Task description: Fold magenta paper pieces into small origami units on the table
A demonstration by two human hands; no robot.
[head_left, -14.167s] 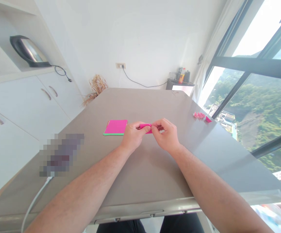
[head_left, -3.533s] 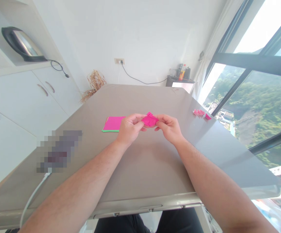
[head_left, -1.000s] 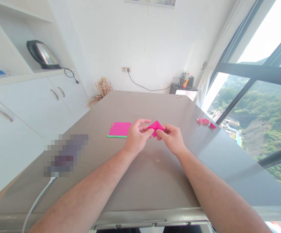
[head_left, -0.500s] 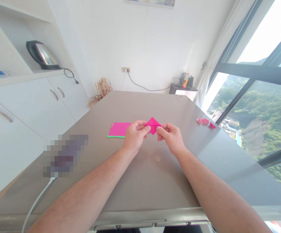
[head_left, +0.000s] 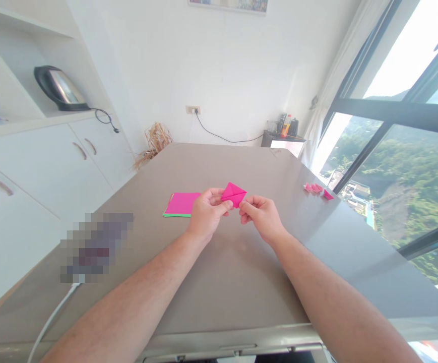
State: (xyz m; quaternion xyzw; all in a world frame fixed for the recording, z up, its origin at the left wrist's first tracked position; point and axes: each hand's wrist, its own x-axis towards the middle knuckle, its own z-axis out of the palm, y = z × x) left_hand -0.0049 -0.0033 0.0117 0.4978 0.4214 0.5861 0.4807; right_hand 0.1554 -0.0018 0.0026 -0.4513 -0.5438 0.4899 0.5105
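Note:
A small folded pink paper piece (head_left: pixel 234 193), diamond-shaped with a crease across it, is held just above the grey table (head_left: pixel 219 282). My left hand (head_left: pixel 206 216) pinches its left corner with thumb and fingers closed. My right hand (head_left: pixel 259 216) pinches its lower right edge, fingers curled. To the left of my left hand lies a flat stack of pink paper sheets (head_left: pixel 181 204) with a green sheet showing underneath.
Several small folded pink pieces (head_left: pixel 317 190) sit near the table's right edge by the window. A blurred object (head_left: pixel 96 247) with a white cable lies at the left front. White cabinets and a kettle (head_left: pixel 60 88) stand left; dry straw (head_left: pixel 154 141) sits at the far corner.
The folded pink piece has turned slightly and shifted a little left between my fingers. My left thumb has closed onto it. The view has tilted a bit.

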